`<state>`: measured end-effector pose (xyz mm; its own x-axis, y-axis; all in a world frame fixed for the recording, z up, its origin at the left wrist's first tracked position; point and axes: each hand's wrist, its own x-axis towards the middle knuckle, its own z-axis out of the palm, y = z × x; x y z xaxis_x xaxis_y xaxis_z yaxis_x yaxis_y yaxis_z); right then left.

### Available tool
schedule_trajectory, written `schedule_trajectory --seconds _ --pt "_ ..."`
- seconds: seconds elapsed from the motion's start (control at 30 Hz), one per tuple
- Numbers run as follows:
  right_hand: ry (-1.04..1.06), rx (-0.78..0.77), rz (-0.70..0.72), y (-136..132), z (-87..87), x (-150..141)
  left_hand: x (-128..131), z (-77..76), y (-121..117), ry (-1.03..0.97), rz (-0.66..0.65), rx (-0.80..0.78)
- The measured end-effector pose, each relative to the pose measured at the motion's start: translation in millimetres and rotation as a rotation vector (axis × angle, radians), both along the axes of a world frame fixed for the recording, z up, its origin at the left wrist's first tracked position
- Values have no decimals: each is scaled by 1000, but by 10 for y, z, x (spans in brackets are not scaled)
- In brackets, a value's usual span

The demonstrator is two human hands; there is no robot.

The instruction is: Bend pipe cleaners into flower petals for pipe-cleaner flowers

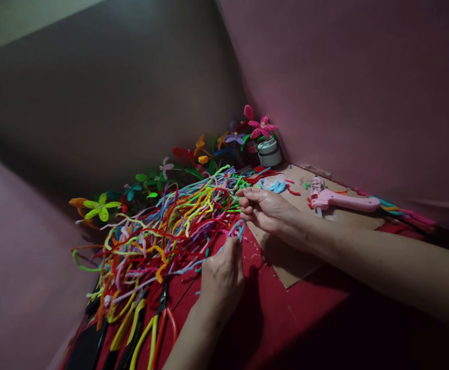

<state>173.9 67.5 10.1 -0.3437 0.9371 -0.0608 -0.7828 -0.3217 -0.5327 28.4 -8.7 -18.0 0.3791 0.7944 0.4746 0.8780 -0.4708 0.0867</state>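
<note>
My left hand [224,272] is closed, with its thumb and fingertips pinching a light blue pipe cleaner [241,232] that bends up above them. Just above and to the right is my right hand [266,209], its fingers curled into a pinch; what lies between the fingertips is too small to make out. Both hands are at the right side of a large tangled heap of coloured pipe cleaners [178,216]. Short light blue bent pieces [276,186] lie beyond my right hand.
A pink glue gun [343,199] rests on a cardboard sheet [286,270] at the right. Pliers [162,313] and other yellow-handled tools [126,329] lie at the front left. Pipe-cleaner flowers [101,207] and a white-lidded jar [269,152] stand along the wall. Red cloth covers the surface.
</note>
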Motion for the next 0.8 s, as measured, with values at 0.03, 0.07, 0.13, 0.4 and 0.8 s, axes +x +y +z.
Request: schedule_trajectory --seconds 0.03,0.07,0.13,0.4,0.8 --pt "-1 3 1 18 7 20 2 0 -2 -13 -3 -19" --pt "2 5 2 33 10 35 6 0 -5 -26 -9 -41" --pt "10 -5 8 52 12 60 22 5 -16 -53 -27 -106" --pt "151 -27 80 101 70 150 64 105 -13 -432 -55 -447" --pt "32 142 146 -219 -86 -189 20 189 58 -1000 50 -797"
